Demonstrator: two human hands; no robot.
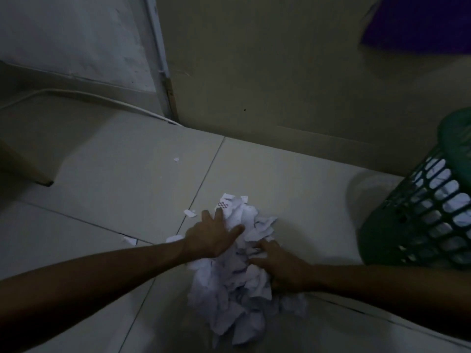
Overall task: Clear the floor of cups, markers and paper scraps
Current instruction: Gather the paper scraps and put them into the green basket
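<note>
Left of the green basket [423, 207], I see a paper scrap pile [237, 271] on the floor [293, 179]. Left hand [212, 236] presses it with fingers spread; right hand [283, 268] grips its near side, fingers curled.

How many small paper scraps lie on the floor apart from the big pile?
3: one scrap far off toward the wall, one beside the left hand's fingertips, one above the left forearm. Others may hide under the pile.

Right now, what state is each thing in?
Paper pile: heaped on the floor, between both hands.
Left hand: fingers spread, pressing the pile.
Right hand: on the pile; grip unclear.
Green basket: holds paper.
Stray scraps: loose on the tiles.
</note>
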